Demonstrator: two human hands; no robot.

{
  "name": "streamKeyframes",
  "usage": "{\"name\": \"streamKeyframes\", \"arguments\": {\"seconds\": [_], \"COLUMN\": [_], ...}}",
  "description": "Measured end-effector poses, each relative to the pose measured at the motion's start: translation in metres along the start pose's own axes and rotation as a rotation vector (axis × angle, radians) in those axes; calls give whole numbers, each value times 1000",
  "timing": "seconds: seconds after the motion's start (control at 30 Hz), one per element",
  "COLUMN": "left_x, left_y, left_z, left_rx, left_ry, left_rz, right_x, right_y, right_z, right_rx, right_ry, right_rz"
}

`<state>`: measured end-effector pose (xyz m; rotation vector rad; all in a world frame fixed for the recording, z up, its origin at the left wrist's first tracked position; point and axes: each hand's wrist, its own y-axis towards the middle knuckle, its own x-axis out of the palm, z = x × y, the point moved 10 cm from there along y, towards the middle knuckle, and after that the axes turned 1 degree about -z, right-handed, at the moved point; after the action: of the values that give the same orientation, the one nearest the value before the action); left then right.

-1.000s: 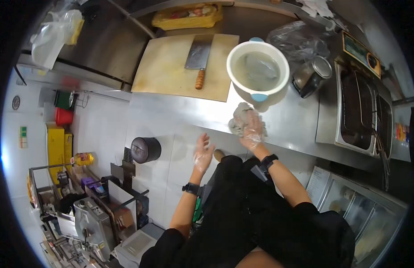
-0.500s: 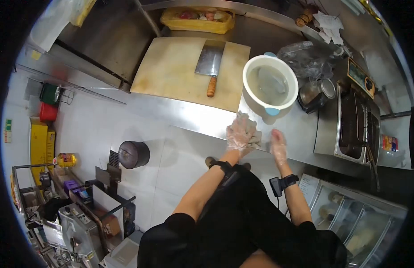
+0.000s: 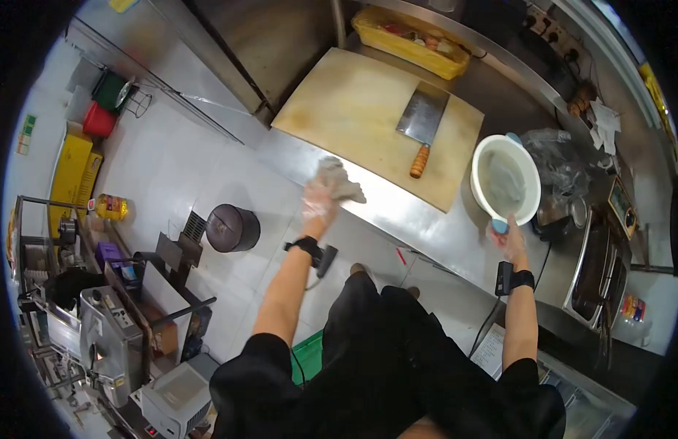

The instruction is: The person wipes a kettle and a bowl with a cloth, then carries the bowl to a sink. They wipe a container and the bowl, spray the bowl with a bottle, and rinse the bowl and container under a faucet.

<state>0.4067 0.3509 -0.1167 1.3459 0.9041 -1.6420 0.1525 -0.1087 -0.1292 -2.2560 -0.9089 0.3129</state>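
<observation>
My left hand (image 3: 318, 201), in a clear plastic glove, grips a crumpled grey cloth (image 3: 337, 179) pressed on the steel counter (image 3: 397, 212) just in front of the wooden cutting board (image 3: 368, 117). My right hand (image 3: 506, 238), also gloved, rests on the blue handle of a white bowl (image 3: 506, 183) that holds cloudy water. A cleaver (image 3: 421, 124) with a wooden handle lies on the board between the two hands.
A yellow tray (image 3: 412, 40) of food sits behind the board. A clear plastic bag (image 3: 562, 164) and a steel fryer (image 3: 599, 271) stand right of the bowl. On the floor to the left are a dark round bin (image 3: 233, 228) and shelves of equipment.
The cloth passed from my right hand to my left, which has slid it left along the counter's front edge. My right hand moved up to the bowl's handle.
</observation>
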Motion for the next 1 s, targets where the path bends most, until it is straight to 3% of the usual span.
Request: {"name": "streamKeyframes", "arguments": {"seconds": [0.07,0.13,0.2,0.23,0.27,0.3,0.33,0.37,0.43,0.47,0.5,0.57,0.63,0.67,0.73,0.77,0.8,0.87,0.9,0.93,1.0], "left_x": [-9,-35,-23,-19,-38,-40,-48,-37,13,33,5,67,104,88,37,-1,13,66,67,64,45], "left_y": [22,34,36,34,24,9,-6,-10,-21,-33,-54,-70,-85,-90,-114,-127,-134,-153,-180,-200,-253], "left_z": [-52,-69,-82,-73,-48,-28,0,19,87,114,136,185,225,223,233,213,207,187,184,176,166], "left_rx": [-183,-189,-231,-204,-55,1,55,-173,145,99,9,123,58,32,184,70,36,-231,-460,-584,-908], "left_ry": [71,67,-34,-1,-36,-167,-297,-134,-81,-50,-226,-627,-1547,-1550,-407,-698,-693,-1387,-1690,-1875,-2343], "left_rz": [-152,-134,-39,5,284,311,341,124,108,23,80,207,-192,-157,-251,-133,-117,-169,-366,-274,-105], "right_x": [12,15,41,42,49,53,49,47,28,18,9,23,37,35,32,30,25,20,37,38,22], "right_y": [-4,3,11,9,13,16,6,7,24,43,58,52,18,21,26,30,45,71,49,30,79], "right_z": [-2,5,15,15,12,10,4,7,10,12,13,10,5,4,2,0,2,7,1,0,8], "right_rx": [64,134,249,274,247,221,208,207,184,121,59,89,216,225,201,161,142,113,71,142,58], "right_ry": [35,64,217,253,228,202,186,193,165,165,166,197,368,407,328,282,283,218,176,266,82], "right_rz": [-7,-19,-324,-278,-384,-492,-319,-306,-231,-260,-291,-387,-253,-310,-324,-317,-304,-395,-457,-331,-461]}}
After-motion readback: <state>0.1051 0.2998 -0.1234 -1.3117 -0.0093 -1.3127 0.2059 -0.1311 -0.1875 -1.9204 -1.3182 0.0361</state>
